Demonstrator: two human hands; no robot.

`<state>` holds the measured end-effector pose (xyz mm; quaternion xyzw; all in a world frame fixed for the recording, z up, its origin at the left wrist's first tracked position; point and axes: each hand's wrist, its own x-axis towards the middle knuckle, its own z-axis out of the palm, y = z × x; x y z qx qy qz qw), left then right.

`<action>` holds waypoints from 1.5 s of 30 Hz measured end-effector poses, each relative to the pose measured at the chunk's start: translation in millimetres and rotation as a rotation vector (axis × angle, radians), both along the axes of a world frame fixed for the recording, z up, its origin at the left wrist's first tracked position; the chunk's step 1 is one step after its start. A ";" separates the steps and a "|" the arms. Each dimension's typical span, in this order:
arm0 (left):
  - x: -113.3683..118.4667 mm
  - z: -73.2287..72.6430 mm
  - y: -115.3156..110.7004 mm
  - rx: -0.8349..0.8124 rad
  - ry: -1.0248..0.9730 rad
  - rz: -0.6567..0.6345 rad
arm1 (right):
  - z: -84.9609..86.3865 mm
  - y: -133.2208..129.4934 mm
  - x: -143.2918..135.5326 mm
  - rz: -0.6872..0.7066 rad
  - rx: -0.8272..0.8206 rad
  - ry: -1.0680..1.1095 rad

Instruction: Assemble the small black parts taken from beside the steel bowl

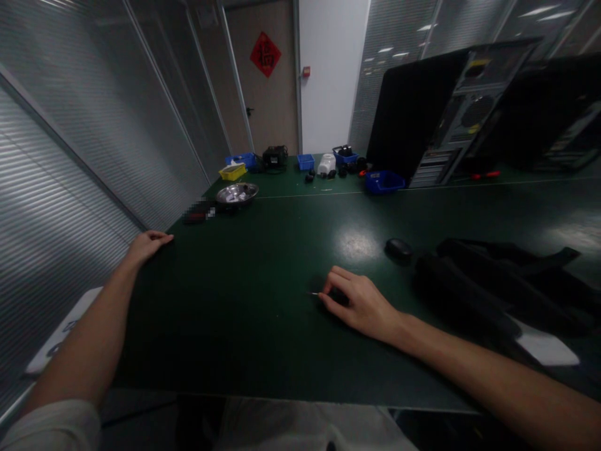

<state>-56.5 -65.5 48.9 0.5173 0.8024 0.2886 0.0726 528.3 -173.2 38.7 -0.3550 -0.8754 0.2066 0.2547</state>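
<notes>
My right hand (359, 304) is low over the dark green tabletop (225, 275), its thumb and index finger pinched together. A small thin metallic piece (313, 293) sticks out to the left from the fingertips; it is too small to name, and its other end is hidden in the hand. A black computer mouse (399, 249) lies on the table beyond this hand. My left hand (146, 246) rests at the table's left edge with fingers stretched toward the right, and nothing shows in it.
A black bag with straps (488, 288) lies at the right. A metal bowl (237, 195) stands at the far left, near a yellow tray (233, 172). Blue bins (384, 182) and a computer case (451, 119) stand farther back. Glass partitions flank the left side.
</notes>
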 end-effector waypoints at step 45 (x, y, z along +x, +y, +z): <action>321.1 2.7 -96.5 -0.122 -0.220 -1.211 | -0.6 0.3 -2.3 -0.024 0.025 -0.061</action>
